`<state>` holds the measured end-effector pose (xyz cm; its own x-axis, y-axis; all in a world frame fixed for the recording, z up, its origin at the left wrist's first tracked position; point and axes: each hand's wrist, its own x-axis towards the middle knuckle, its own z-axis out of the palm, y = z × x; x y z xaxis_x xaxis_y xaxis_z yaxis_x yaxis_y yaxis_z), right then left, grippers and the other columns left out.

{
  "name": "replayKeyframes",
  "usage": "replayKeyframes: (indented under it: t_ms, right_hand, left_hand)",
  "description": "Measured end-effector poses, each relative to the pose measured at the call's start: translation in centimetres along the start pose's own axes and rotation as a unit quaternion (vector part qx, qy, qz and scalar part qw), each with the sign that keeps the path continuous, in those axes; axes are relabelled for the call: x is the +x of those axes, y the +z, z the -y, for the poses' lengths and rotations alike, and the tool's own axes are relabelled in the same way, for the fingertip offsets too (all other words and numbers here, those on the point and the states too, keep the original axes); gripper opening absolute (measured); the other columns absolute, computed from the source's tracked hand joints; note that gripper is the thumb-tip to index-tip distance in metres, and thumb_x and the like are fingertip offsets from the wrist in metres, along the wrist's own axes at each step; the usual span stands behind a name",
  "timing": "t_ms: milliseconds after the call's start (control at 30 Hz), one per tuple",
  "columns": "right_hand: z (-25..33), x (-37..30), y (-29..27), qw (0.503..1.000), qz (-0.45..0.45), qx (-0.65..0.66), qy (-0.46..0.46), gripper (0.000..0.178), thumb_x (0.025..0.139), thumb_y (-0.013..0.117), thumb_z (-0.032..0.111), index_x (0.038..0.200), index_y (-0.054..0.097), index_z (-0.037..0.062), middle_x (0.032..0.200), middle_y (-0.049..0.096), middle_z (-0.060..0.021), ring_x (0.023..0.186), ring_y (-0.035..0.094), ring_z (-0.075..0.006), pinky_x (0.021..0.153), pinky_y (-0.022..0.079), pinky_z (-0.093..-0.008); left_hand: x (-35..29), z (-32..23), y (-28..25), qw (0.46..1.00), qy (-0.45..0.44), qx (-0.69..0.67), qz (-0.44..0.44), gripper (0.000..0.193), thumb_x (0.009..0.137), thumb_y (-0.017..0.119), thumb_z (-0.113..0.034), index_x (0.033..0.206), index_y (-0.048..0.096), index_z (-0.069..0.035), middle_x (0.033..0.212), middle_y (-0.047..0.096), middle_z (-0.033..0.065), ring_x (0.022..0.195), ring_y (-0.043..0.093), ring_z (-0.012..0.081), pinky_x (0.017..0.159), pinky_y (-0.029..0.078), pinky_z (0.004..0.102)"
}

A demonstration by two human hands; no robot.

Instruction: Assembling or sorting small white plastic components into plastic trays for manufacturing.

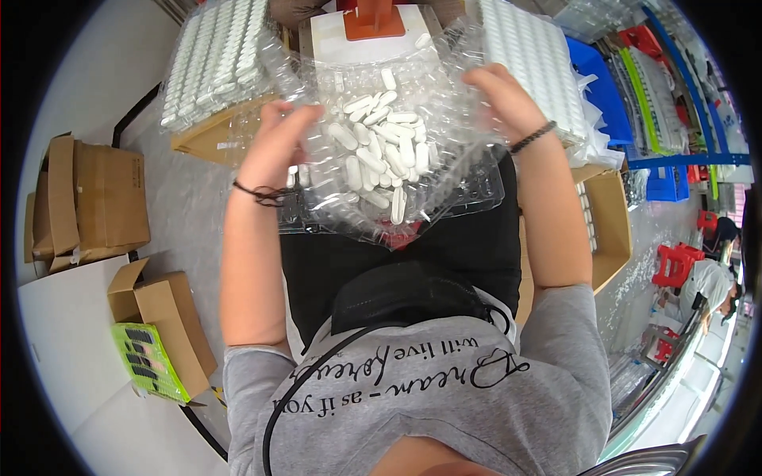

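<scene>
bright, even, whitish light filled the room, and shadows were soft. small glints broke up the clear plastic (462, 173), while the white pieces (387, 151) looked pale, nearly washed out. the black trousers (500, 246) lost most detail. slight blur softened the fingers of the right hand (512, 101). straight edges bowed toward the dark, rounded rim; the far right looked smeared and hazy.

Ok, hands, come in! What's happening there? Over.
Left hand, right hand: holding clear plastic sheet. White oblong pieces: heaped in its middle. Clear tray: partly hidden by sheet.
</scene>
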<state>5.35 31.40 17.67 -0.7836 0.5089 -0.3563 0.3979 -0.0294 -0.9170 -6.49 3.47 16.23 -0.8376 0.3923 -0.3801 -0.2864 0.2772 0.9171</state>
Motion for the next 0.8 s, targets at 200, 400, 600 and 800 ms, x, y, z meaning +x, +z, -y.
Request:
replayKeyframes:
  t_ms: [200,400,600,800]
  right_hand:
    - [-6.3,2.4,-9.8,0.981,0.095,0.151,0.079,0.02,0.086,0.056,0.027,0.098,0.054,0.0117,0.12,0.059,-0.011,0.059,0.046,-0.0089,0.047,0.037,-0.023]
    - [-11.2,0.4,-12.8,0.982,0.075,0.14,0.1,0.026,0.09,0.056,0.025,0.111,0.051,0.0103,0.115,0.063,-0.0116,0.059,0.051,-0.0057,0.047,0.042,-0.0178]
    - [-14.6,0.8,-13.3,0.981,-0.01,0.001,0.195,0.044,0.083,0.06,0.01,0.124,0.045,0.009,0.105,0.063,-0.0052,0.078,0.063,-0.0149,0.062,0.05,-0.0259]
    - [-15.4,1.9,-11.8,0.994,-0.065,0.055,0.069,0.039,0.078,0.054,-0.001,0.115,0.046,0.0094,0.103,0.063,-0.0044,0.076,0.064,-0.0163,0.059,0.05,-0.0252]
  left_hand:
    - [0.5,3.9,-8.4,0.988,-0.026,-0.146,0.034,0.049,0.08,0.062,-0.036,0.119,0.044,-0.011,0.117,0.06,0.0146,0.078,0.051,0.0116,0.061,0.041,0.0249]
    - [0.6,8.9,-14.0,0.981,-0.035,-0.171,0.083,0.056,0.083,0.06,-0.034,0.129,0.04,-0.009,0.123,0.058,0.0136,0.099,0.059,0.0199,0.07,0.05,0.029]
    - [1.5,12.1,-15.1,0.99,-0.129,-0.044,0.026,0.058,0.084,0.061,-0.018,0.134,0.033,-0.007,0.123,0.057,0.013,0.09,0.065,0.0267,0.065,0.054,0.033]
    - [2.6,12.1,-13.7,0.993,-0.084,-0.045,-0.068,0.043,0.084,0.054,-0.012,0.125,0.039,-0.01,0.119,0.059,0.0104,0.079,0.065,0.0221,0.059,0.053,0.0311]
